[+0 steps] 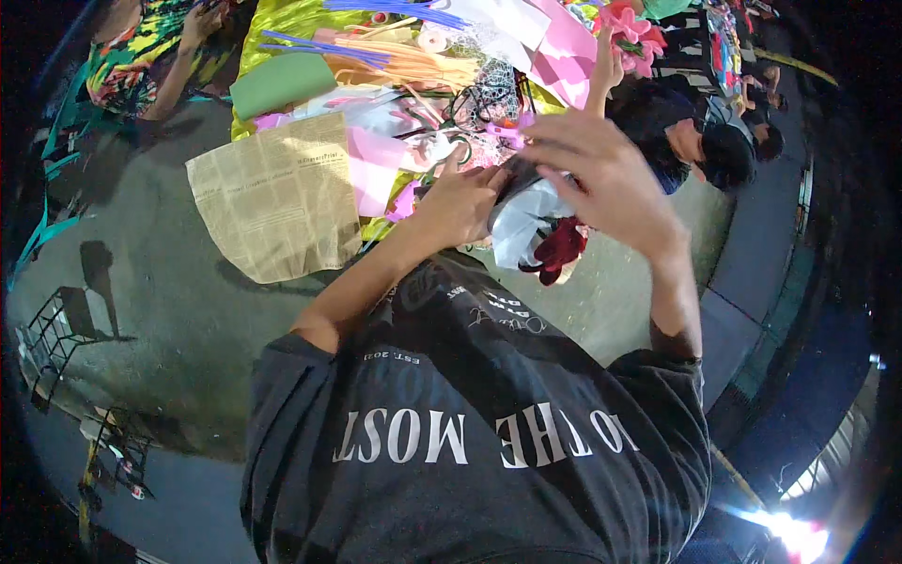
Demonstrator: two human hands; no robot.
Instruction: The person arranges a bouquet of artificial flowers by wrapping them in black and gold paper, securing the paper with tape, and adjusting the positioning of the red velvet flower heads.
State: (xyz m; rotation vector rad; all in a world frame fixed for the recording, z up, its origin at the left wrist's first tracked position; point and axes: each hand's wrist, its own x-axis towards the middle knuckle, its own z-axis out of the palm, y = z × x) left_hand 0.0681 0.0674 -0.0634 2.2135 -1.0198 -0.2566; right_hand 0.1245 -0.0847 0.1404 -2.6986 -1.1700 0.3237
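The yellow covering (266, 26) spreads beyond both hands, perhaps laid out to keep the heaped materials off the surface beneath. Left of the left hand, a brown printed paper sheet (282, 207) droops, its near part apparently unsupported. Further out past that hand sits a green sheet (282, 86), and the orange stems (423, 64) lie roughly parallel, probably bunched so single ones pull free easily.

The wrapped bundle (526, 224) is between the hands, close to the body. The left hand (462, 205) looks clamped on its narrow dark end, likely to keep the wrapping gathered. The right hand (597, 169) arches above it, fingers bent and blurred. The dark red flower (561, 249) pokes out below the right hand, pointing bodyward, presumably uncrushed that way. Smallest, a purple item (507, 133) shows by the right fingertips; whether they grip it, I cannot tell.
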